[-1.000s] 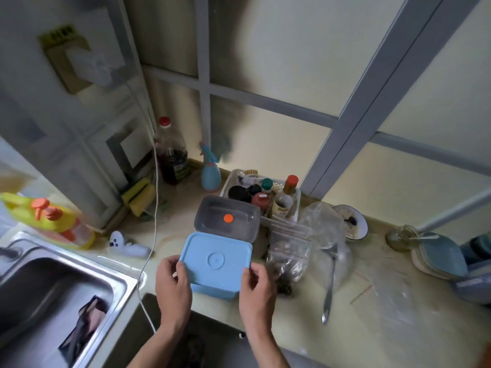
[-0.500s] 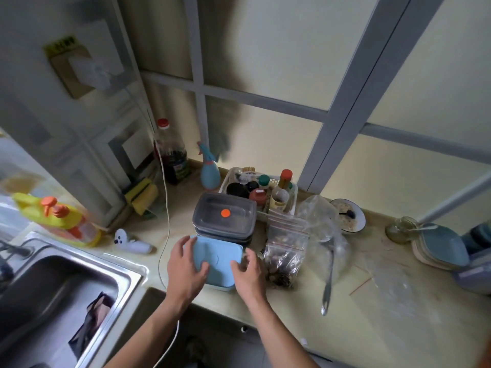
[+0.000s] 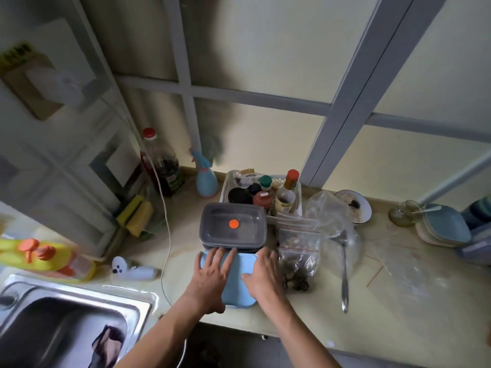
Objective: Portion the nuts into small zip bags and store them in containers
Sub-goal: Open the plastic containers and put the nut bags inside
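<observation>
From the head view, I take the blue container [image 3: 235,285] as my landmark: it sits at the near edge of the counter [image 3: 385,314], and I can see only a strip of its pale lid between and beyond my hands. My left hand [image 3: 210,281] lies flat on its left half, fingers straight and spread, tips reaching the far rim. My right hand [image 3: 265,277] lies flat on its right half, fingers extended too — neither hand curls round anything. What is inside the container is hidden.

Just behind it, touching or nearly so, stand the grey containers [image 3: 233,225], stacked, with an orange dot on the top lid; I cannot tell how many are in the stack. Just right of the blue container lie the zip bags of nuts [image 3: 299,258], several overlapping, the far ones looking empty; my right hand covers their left edge. Right of those sits a crumpled clear bag [image 3: 332,221] with a metal spoon [image 3: 344,277] lying over it, bowl end blurred.

Behind the grey stack a white basket [image 3: 297,205] holds bottles and jars whose labels I cannot read. Far left of the blue container the sink [image 3: 66,314] is cut off by the frame, with a dark cloth inside — the far-right dishes are cut off as well.
</observation>
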A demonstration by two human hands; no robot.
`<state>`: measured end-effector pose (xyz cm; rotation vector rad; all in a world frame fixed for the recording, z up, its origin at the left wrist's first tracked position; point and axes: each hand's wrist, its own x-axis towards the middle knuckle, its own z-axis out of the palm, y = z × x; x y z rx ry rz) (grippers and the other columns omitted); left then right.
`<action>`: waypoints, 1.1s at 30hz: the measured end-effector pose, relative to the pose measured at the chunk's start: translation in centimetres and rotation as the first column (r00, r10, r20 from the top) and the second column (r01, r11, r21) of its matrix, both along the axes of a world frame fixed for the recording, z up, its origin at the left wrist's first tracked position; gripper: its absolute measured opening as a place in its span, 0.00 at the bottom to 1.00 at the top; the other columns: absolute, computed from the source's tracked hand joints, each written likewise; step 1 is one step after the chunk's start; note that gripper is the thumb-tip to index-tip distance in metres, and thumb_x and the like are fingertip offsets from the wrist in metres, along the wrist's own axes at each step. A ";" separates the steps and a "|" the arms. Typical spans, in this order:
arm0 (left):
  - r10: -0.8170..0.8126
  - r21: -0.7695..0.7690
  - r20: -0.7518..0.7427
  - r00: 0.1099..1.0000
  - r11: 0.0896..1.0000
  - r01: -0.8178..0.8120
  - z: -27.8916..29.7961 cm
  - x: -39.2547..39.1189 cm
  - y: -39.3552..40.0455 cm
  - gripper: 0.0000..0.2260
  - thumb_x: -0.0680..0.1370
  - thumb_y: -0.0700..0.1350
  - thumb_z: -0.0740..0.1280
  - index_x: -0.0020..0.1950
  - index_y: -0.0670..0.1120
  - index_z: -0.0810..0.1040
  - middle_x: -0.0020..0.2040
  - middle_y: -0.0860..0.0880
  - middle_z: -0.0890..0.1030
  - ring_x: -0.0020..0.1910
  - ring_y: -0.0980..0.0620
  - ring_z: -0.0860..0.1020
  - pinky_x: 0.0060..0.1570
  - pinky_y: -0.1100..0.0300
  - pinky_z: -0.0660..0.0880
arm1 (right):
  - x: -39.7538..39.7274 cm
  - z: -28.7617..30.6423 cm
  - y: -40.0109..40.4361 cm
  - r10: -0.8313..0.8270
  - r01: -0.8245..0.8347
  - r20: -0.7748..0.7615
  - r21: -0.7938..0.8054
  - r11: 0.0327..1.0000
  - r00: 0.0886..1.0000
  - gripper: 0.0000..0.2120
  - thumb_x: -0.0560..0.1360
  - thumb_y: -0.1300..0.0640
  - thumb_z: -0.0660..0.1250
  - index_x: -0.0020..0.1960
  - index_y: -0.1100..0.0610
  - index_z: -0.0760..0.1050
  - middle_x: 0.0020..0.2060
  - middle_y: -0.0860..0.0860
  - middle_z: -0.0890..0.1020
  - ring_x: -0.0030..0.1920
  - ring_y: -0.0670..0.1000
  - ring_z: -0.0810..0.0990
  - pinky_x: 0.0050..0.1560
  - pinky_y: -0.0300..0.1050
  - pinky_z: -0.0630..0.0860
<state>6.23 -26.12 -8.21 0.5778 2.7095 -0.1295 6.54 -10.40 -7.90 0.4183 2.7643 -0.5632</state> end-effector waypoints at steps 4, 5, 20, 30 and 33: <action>-0.063 0.069 -0.003 0.998 0.996 0.063 0.0 -0.2 -0.7 0.66 0.54 0.59 0.77 0.79 0.47 0.39 0.74 0.37 0.63 0.74 0.36 0.61 0.72 0.35 0.56 | -0.8 0.9 0.2 -0.017 0.027 0.118 -0.080 0.996 0.993 0.27 0.71 0.49 0.76 0.61 0.57 0.66 0.63 0.56 0.75 0.65 0.57 0.75 0.63 0.50 0.73; -0.066 0.101 0.008 0.998 0.993 0.065 -0.2 -0.2 -0.9 0.68 0.47 0.61 0.78 0.80 0.45 0.47 0.69 0.37 0.70 0.69 0.36 0.66 0.68 0.35 0.63 | -0.9 1.2 0.5 -0.025 0.042 0.136 -0.130 0.991 0.990 0.26 0.70 0.50 0.76 0.59 0.56 0.67 0.61 0.56 0.76 0.62 0.56 0.76 0.60 0.50 0.75; 0.013 0.199 -0.028 1.000 0.980 -0.007 6.8 -9.4 0.4 0.62 0.65 0.64 0.76 0.80 0.51 0.33 0.79 0.45 0.49 0.79 0.43 0.50 0.75 0.39 0.50 | -0.8 -0.5 7.4 -0.660 0.586 0.105 -0.576 0.570 0.744 0.08 0.78 0.52 0.64 0.43 0.52 0.78 0.33 0.51 0.83 0.33 0.53 0.80 0.38 0.54 0.78; 0.029 0.245 0.106 0.994 0.968 -0.055 1.5 -12.5 1.0 0.55 0.70 0.63 0.74 0.81 0.56 0.36 0.81 0.48 0.34 0.79 0.46 0.32 0.74 0.38 0.35 | 0.2 -4.2 10.8 -0.698 0.664 -0.015 -0.295 0.687 0.716 0.07 0.76 0.60 0.68 0.53 0.59 0.77 0.50 0.57 0.82 0.53 0.61 0.80 0.46 0.46 0.75; 0.075 0.244 0.085 0.994 0.965 -0.093 1.5 -12.1 1.4 0.55 0.69 0.62 0.75 0.80 0.58 0.37 0.80 0.48 0.33 0.78 0.46 0.31 0.73 0.36 0.33 | -0.4 -4.3 12.9 -0.733 0.704 -0.014 -0.267 0.658 0.680 0.23 0.73 0.55 0.75 0.62 0.64 0.71 0.58 0.62 0.78 0.60 0.65 0.77 0.52 0.52 0.75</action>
